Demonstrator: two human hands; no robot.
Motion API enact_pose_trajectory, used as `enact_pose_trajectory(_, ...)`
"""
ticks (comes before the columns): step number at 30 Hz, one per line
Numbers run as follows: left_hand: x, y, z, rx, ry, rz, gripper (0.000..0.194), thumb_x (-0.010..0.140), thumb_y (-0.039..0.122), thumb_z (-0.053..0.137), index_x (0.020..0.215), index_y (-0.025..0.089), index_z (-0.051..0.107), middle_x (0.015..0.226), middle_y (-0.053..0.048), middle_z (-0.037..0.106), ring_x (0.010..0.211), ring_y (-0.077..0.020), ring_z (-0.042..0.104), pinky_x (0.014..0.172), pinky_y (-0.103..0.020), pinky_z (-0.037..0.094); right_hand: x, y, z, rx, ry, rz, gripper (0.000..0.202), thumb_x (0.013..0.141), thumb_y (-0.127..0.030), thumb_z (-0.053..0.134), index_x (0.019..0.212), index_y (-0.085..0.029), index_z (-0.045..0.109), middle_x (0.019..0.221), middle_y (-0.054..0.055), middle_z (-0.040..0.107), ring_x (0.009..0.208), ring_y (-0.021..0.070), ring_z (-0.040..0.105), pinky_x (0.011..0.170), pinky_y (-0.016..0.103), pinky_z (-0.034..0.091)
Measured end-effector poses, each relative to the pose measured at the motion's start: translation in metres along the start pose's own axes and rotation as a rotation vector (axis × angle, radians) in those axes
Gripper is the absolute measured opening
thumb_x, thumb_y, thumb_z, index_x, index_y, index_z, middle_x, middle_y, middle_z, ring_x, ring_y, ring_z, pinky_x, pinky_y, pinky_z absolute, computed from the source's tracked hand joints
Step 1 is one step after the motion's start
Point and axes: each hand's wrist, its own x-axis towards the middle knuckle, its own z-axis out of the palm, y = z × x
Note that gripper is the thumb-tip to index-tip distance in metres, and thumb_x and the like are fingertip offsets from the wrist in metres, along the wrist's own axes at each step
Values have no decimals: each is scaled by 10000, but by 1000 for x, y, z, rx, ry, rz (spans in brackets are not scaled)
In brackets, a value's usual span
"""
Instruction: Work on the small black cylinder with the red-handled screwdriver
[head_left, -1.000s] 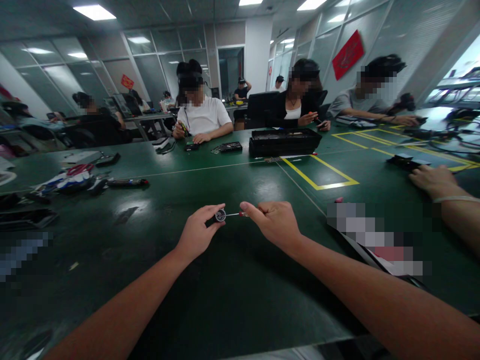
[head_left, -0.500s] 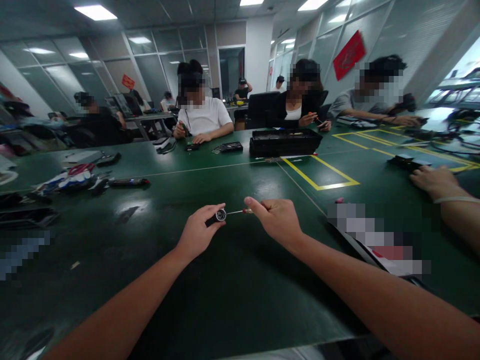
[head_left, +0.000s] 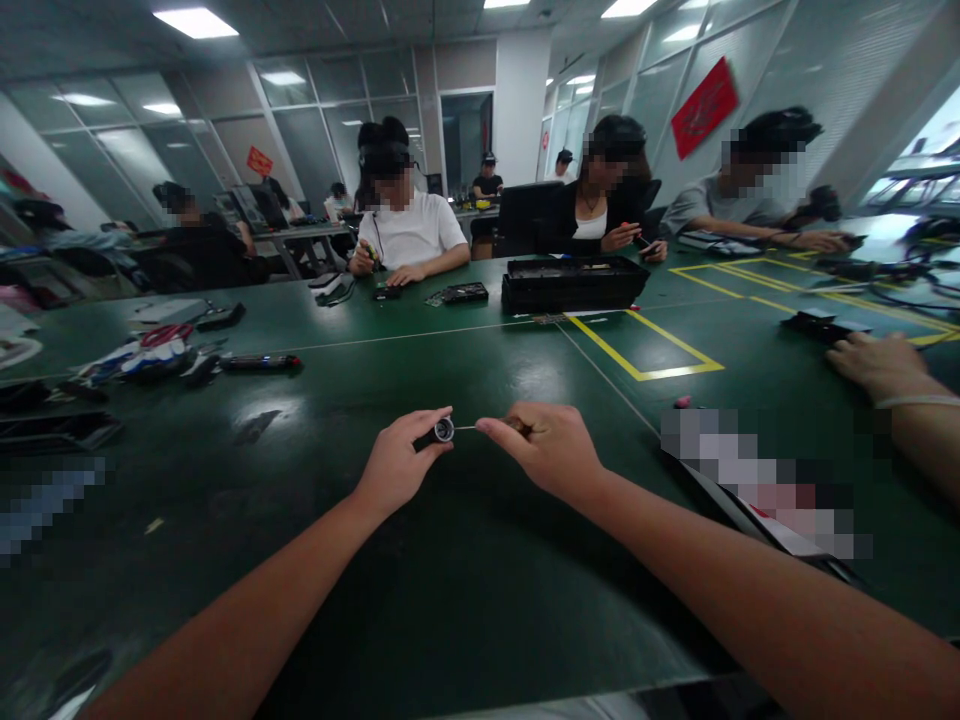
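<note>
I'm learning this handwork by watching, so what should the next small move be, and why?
Perhaps check the tip's seating before pressing or turning: the left hand grips the round part, and the right hand points the thin-shafted tool at its side, but whether the tip is seated can't be made out in this view.

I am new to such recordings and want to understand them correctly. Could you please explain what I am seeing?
There is no machine, only a person's left hand and right hand, both bare. One camera, worn on that person's head, took every picture.

The left hand holds a small round part. The right grips what looks like a screwdriver, its shaft pointing at the part; I cannot tell whether they touch.

On the green table are a black box and yellow tape. Other people sit across it.
</note>
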Motion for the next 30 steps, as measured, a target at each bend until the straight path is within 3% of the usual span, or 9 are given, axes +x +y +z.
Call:
enact_pose_trajectory(4,2,-3,0,-25,28,-14,441,860,217,701,1296,255,650,1328,-50,652,1260,-236,589,1150,-472,410,1,-2,-2,106,-79,-26,213,974,-371,574,987,-204,705,796,17,721,677,146,640,629,259,436)
enact_pose_trajectory(6,2,-3,0,-14,30,-32,465,853,220,713,1310,257,641,1334,-50,649,1264,-243,588,1155,-484,403,2,-1,-2,157,-119,-17,208,991,-309,529,1086,-209,685,859,21,735,716,149,659,649,260,453)
enact_pose_trajectory(10,1,-2,1,39,31,-102,571,831,249,751,1375,298,586,1328,-44,652,1336,-299,524,1162,-565,368,4,2,0,176,-142,31,346,1035,-361,408,952,-202,705,778,16,714,679,150,647,632,272,433)
enact_pose_trajectory(13,1,0,4,52,19,-101,477,807,223,770,1269,295,673,1266,-42,688,1339,-330,518,1158,-599,360,3,2,3,203,-118,94,303,1023,-347,422,960,-204,681,791,21,722,683,158,649,643,283,438)
enact_pose_trajectory(17,1,2,4,17,14,-15,406,804,187,763,1198,267,706,1186,-35,725,1214,-278,626,1192,-573,325,0,0,5,285,-82,129,187,974,-293,498,1113,-201,582,844,33,704,708,175,637,646,296,459)
enact_pose_trajectory(21,2,5,4,6,-10,21,385,814,186,748,1191,252,704,1203,-36,718,1180,-250,643,1210,-568,288,1,1,2,312,-83,75,153,991,-291,473,1042,-208,591,888,35,684,789,176,632,693,297,465)
enact_pose_trajectory(25,2,5,4,0,-11,15,382,824,180,732,1199,248,699,1201,-42,717,1158,-248,647,1180,-553,344,4,2,0,261,-143,92,364,1038,-402,394,901,-206,669,751,6,663,669,150,608,607,275,416)
enact_pose_trajectory(30,1,1,4,-24,8,0,379,836,192,726,1211,236,695,1235,-47,699,1178,-234,634,1088,-447,469,2,0,2,254,-150,96,261,1015,-311,439,1194,-199,593,842,22,697,659,156,602,614,287,432)
